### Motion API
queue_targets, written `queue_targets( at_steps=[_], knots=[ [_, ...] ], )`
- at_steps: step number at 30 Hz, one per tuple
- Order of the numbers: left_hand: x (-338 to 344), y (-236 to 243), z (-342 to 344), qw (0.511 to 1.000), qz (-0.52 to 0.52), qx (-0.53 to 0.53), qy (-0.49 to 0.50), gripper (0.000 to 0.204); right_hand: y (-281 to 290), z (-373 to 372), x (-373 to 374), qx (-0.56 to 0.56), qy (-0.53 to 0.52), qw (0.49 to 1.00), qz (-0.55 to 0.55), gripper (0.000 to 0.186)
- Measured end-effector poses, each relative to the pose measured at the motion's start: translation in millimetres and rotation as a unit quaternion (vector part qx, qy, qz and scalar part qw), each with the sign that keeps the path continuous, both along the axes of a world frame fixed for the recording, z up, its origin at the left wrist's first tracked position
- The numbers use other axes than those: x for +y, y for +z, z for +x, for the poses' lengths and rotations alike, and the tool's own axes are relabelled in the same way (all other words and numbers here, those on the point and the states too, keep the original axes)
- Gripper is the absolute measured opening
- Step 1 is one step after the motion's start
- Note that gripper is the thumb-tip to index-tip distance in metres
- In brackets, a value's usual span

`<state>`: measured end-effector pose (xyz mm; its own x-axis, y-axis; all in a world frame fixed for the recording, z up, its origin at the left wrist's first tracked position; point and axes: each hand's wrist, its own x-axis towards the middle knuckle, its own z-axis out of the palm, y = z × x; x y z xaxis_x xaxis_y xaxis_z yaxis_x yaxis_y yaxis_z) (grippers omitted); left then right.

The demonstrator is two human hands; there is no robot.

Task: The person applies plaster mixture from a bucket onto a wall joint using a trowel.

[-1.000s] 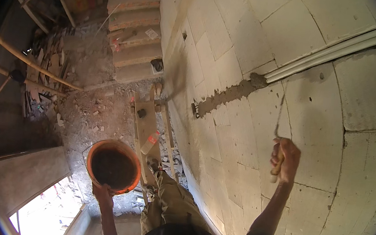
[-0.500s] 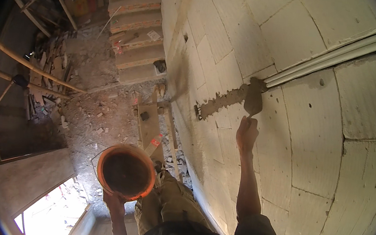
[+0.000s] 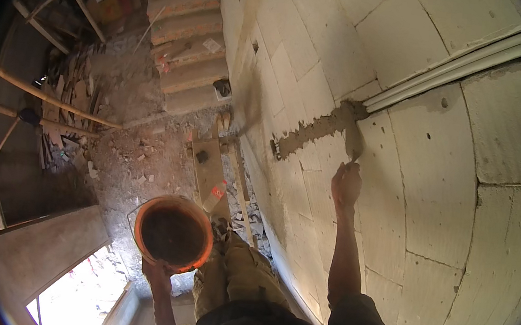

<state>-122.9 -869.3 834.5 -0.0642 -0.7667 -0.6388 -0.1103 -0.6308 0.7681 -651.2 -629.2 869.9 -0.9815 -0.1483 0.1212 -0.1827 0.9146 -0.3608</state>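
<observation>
From where I stand, I see the trowel (image 3: 353, 142) with its blade on the block wall (image 3: 425, 181), near the upper end of a strip of grey mortar (image 3: 312, 132); the blade tip points down to the person. The right hand (image 3: 346, 185) is closed around the trowel's handle, the arm stretched up along the wall. The mortar strip has ragged edges and runs slanting over the pale blocks; at its upper end it meets a group of white pipes (image 3: 457, 69), which lie side by side in a groove. Lower and to the left, the left hand (image 3: 157, 271) holds an orange bucket (image 3: 203, 260) at the edge nearest to the body; its fingers are mostly hidden, so I cannot tell how far they go under the bucket. Inside the bucket there is a dark, wet-looking mass (image 3: 173, 236), and its wire handle hangs at the left side. Just beyond the bucket, a clear bottle (image 3: 215, 196) with a red label lies on a wooden plank (image 3: 208, 147). Around the plank, the floor (image 3: 134, 167) is covered with rubble. Farther away rise bare steps (image 3: 187, 45), and at the left stand wooden poles (image 3: 43, 96) near a heap of broken boards (image 3: 72, 93).
</observation>
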Motion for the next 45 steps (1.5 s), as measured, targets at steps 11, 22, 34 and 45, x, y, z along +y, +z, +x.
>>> queue_targets(
  at_steps=[11, 22, 34, 45],
  knots=[
    [0, 11, 8, 0.999, -0.003, -0.035, -0.031, 0.064, 21, 44, 27, 0.079, 0.059, 0.993, 0.069, 0.025],
    [4, 20, 0, 1.0, 0.02, 0.013, 0.003, 0.06, 32, -6, -32, 0.016, 0.011, 0.997, 0.078, 0.038],
    [6, 36, -10, 0.999, 0.034, -0.005, -0.013, 0.061, 83, -1, 11, 0.061, 0.031, 0.996, -0.052, 0.022],
    [14, 77, -32, 0.994, -0.018, -0.005, -0.111, 0.058, 137, 89, 63, 0.072, 0.07, 0.993, 0.056, 0.025]
  ],
)
